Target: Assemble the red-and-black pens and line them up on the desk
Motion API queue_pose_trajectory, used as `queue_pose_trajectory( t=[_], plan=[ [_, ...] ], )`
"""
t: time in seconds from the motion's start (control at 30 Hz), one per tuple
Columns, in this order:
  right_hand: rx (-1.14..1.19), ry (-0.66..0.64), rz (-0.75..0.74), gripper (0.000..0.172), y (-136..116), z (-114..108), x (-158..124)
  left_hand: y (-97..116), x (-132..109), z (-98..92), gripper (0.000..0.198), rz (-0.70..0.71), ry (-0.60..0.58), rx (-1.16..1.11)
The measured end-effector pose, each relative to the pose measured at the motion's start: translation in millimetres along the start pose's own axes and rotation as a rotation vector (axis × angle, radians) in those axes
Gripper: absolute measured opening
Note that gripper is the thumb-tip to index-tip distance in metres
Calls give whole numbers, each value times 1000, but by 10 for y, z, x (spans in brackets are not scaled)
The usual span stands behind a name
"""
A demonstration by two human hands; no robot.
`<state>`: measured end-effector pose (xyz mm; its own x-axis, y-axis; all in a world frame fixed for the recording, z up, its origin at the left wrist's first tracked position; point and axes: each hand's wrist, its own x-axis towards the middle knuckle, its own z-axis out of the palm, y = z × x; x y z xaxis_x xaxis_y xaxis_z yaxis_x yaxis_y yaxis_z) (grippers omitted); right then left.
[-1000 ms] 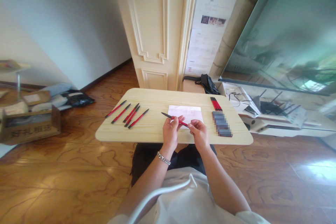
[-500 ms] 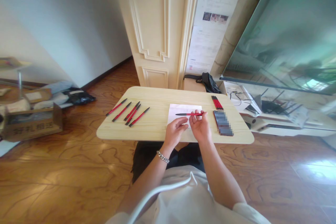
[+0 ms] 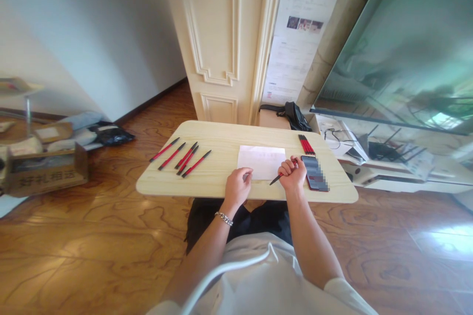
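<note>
Pale wooden surface (image 3: 218,155) carrying a sheet of white paper (image 3: 261,161) and a row of red-and-black pens (image 3: 195,164). Right hand (image 3: 292,174): fingers curl tightly around a slim pen (image 3: 276,179), its black tip projecting down past the paper's corner. Left hand (image 3: 238,188): fingers rest loosely, holding nothing, at the sheet's lower edge. Pen judged light, stiff and smooth; best held mid-barrel.

The head-worn camera faces forward and down, close above the left hand (image 3: 237,188), right hand (image 3: 292,174) and table (image 3: 221,138).
</note>
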<state>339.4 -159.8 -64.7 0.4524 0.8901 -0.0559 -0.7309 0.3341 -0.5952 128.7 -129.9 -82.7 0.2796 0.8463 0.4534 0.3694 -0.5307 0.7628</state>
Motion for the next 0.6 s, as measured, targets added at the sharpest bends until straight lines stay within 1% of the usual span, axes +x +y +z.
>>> queue_pose_trajectory(
  t=[0.13,0.33,0.4,0.53,0.6],
  plan=[
    [45,-8,0,24,13,-31,24,11,-6,-4,17,12,-3,26],
    [54,15,16,14,-6,-6,6,29,-12,1,18,32,-14,52],
    [27,25,11,16,-9,6,-1,32,-13,2,18,32,-11,48],
    [0,35,-8,29,-6,12,-6,42,-15,1,18,33,-16,71],
    [-9,40,-10,29,-5,7,-5,47,-16,0,19,37,-25,85]
  ],
)
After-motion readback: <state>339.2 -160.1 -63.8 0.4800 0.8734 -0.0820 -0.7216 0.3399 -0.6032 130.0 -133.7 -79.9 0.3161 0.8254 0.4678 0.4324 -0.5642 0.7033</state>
